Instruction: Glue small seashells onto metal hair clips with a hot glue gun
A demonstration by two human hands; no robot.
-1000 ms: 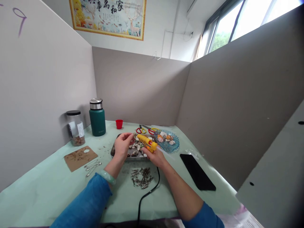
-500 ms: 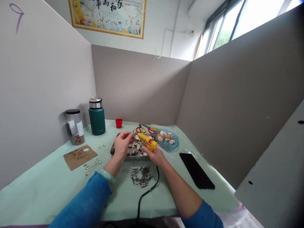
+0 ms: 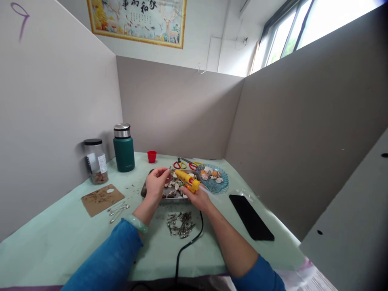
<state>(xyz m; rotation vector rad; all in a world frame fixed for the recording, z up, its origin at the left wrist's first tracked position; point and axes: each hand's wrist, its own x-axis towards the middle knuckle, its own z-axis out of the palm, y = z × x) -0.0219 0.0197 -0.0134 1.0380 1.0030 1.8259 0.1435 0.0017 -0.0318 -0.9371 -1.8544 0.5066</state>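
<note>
A yellow hot glue gun [image 3: 187,180] is in my right hand [image 3: 196,197], its nozzle pointing up and left toward my left fingertips. My left hand [image 3: 156,185] pinches something small and thin, too small to make out, close to the nozzle. Both hands are over a metal tray [image 3: 174,200] of seashells [image 3: 176,186], and they hide part of it. From the glue gun a black cord [image 3: 189,243] runs down to the table's front edge. In front of the tray lies a pile of small metal pieces [image 3: 181,225], perhaps clips.
Right of the tray is a blue glass plate [image 3: 223,186] with shells; scissors [image 3: 194,165] lie behind. A black phone-like slab [image 3: 251,218] rests at right. On the left are a brown card [image 3: 101,201], safety pins [image 3: 118,211], a jar [image 3: 96,161], a green flask [image 3: 123,153] and a red cup [image 3: 152,157].
Almost nothing differs. The glue gun has shifted very slightly left, and my left hand keeps its pinch in the same place.
</note>
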